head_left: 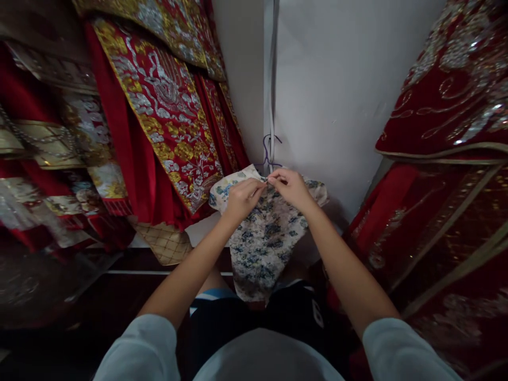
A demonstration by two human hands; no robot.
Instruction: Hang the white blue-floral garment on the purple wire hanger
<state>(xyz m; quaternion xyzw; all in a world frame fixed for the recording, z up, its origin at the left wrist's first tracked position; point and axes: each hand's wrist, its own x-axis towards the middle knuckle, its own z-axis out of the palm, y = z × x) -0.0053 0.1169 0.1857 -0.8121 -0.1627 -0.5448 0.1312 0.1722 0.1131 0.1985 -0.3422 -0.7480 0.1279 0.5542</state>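
A white garment with a blue and green flower print (pixel 260 254) hangs in front of me on a purple hanger (pixel 266 145). At its neckline both of my hands come together. My left hand (pixel 244 197) is closed, thumb and fingers pinching the collar edge from the left. From the right, my right hand (pixel 291 186) pinches the same spot, its fingertips almost touching the left ones. Whatever small piece lies between the fingertips is too small to make out. Below the hands the garment's body hangs down toward my knees.
Red costumes with gold and silver embroidery (pixel 162 106) hang on the left. More dark red beaded garments (pixel 448 116) hang close on the right. Behind the hanger, a pale strap (pixel 272 79) runs down a grey-white wall (pixel 337 69).
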